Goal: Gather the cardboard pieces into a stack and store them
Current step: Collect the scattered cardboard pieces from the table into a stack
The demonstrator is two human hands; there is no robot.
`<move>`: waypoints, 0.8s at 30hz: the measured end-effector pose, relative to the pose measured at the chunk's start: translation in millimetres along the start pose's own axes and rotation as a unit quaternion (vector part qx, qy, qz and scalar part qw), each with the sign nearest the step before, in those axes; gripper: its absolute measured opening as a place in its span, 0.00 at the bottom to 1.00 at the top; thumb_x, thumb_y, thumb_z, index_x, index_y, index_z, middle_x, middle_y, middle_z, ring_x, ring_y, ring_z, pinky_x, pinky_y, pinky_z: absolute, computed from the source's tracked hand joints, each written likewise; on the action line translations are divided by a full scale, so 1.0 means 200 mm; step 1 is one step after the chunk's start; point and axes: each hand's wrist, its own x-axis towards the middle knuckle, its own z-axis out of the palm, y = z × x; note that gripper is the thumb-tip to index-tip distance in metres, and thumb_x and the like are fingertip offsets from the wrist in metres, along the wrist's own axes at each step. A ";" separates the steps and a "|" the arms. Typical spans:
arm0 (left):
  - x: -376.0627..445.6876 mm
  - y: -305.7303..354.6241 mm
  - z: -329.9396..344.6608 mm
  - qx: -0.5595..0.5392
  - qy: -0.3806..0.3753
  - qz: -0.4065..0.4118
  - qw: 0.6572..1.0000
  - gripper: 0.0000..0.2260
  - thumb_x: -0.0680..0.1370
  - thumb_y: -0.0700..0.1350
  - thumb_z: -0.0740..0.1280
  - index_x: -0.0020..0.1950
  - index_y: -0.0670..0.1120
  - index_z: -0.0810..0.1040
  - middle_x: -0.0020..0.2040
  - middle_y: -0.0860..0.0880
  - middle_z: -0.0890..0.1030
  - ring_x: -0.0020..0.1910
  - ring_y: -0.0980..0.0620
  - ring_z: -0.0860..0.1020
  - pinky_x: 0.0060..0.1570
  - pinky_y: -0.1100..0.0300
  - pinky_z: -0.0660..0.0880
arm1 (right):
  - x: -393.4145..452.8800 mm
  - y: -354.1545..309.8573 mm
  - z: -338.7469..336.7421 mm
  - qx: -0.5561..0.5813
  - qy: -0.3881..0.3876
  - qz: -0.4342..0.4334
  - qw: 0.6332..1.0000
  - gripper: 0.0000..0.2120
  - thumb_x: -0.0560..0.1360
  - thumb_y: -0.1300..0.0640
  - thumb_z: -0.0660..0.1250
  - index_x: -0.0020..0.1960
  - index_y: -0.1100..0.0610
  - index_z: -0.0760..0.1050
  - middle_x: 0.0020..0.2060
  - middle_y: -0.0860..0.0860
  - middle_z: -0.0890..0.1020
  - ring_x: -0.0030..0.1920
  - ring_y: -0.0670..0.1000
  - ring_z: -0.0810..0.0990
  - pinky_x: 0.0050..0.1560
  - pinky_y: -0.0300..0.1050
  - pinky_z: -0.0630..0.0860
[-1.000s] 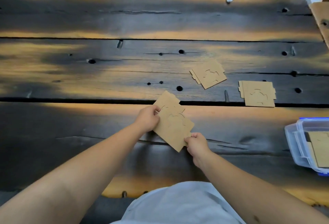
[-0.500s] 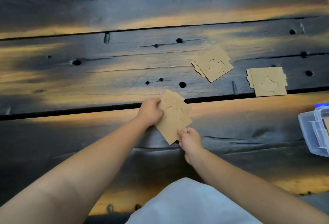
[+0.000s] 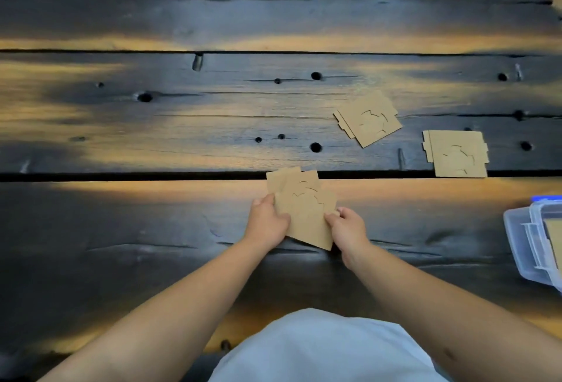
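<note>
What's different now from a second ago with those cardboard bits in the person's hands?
The held cardboard pieces have turned from a slanted diamond towards upright, and they now look fanned apart at the top. The left hand has slid down to their left edge; the right hand still pinches the lower right side. The two loose piles and the plastic box seem untouched.

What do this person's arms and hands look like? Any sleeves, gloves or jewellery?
Both forearms are bare right up to the picture's edge: no sleeves show. The left hand and right hand wear no gloves, rings or watch. A pale grey-white garment covers the body below.
</note>
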 end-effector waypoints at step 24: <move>0.28 0.08 -0.15 0.310 -0.066 0.172 0.933 0.30 0.75 0.48 0.67 0.73 0.43 0.59 0.67 0.40 0.67 0.64 0.39 0.67 0.64 0.48 0.66 | -0.08 0.04 0.29 0.186 0.033 0.146 0.971 0.17 0.73 0.57 0.70 0.61 0.56 0.72 0.54 0.54 0.80 0.54 0.56 0.78 0.58 0.52 0.75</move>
